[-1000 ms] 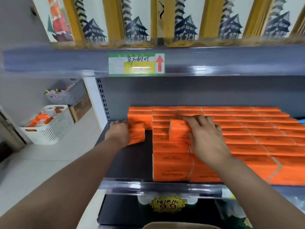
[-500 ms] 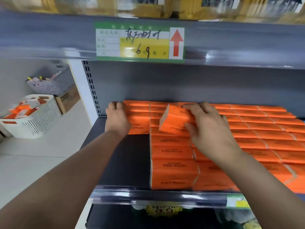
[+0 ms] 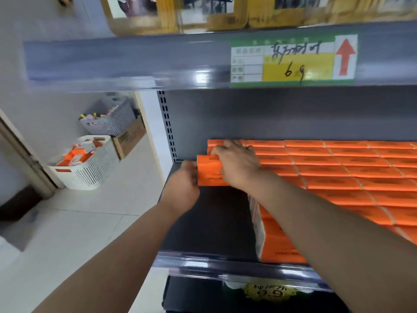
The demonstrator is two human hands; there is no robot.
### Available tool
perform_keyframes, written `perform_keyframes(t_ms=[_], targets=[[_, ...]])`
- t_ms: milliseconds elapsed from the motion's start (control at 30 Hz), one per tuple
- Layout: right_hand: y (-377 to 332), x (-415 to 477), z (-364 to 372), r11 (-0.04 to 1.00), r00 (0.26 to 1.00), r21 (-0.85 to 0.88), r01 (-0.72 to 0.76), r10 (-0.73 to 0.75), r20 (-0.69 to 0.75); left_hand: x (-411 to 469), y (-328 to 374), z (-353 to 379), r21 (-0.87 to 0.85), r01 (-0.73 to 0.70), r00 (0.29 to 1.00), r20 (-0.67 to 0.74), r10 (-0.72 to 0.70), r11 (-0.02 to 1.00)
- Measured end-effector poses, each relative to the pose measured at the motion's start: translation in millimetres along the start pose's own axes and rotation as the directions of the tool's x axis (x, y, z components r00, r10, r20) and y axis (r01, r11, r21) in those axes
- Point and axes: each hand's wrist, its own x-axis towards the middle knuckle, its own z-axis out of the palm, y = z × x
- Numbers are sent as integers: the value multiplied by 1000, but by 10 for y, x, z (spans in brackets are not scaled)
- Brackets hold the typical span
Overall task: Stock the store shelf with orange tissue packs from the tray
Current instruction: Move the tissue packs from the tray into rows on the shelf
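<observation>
An orange tissue pack (image 3: pixel 208 171) lies at the back left of the dark shelf (image 3: pixel 214 224), in front of another stacked pack. My right hand (image 3: pixel 239 166) grips it from the top and right side, fingers curled over its far edge. My left hand (image 3: pixel 182 185) holds its left end with curled fingers. Rows of orange tissue packs (image 3: pixel 338 175) fill the shelf to the right. The white slotted tray (image 3: pixel 90 168) with more orange packs stands on the floor at the left.
The upper shelf's edge (image 3: pixel 135 62) with a price tag (image 3: pixel 293 62) hangs close above. A grey basket (image 3: pixel 110 118) and a cardboard box (image 3: pixel 129 138) sit behind the tray. A bare strip of shelf runs along the left, in front of the held pack.
My right hand has carried the pack left, off the rows to the left column. My left hand slid to that pack's left end. The view swung left.
</observation>
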Motion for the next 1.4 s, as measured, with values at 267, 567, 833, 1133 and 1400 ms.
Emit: perform_keyframes(t_ms=[267,567,833,1133,1400], targets=[[125,-79,232,994,993,54,-94,89,83,-50,62,218,-82,108,972,220,-87,991],[277,-648,-99,992,995,112,-57,66,-76,-343,361,-35,-110,-23,991,-136,8,994],[331,-1743,-281,984,938,150,98,-41,-345,-1093,676,5,-113,-395,918,-92,386,912],[465,-3146,333,990,964,143,-6,43,-263,-2073,781,657,-82,-466,847,246,471,881],[595,-4437,1277,923,899,153,-354,291,328,-2983,485,1443,209,-402,589,804,77,892]])
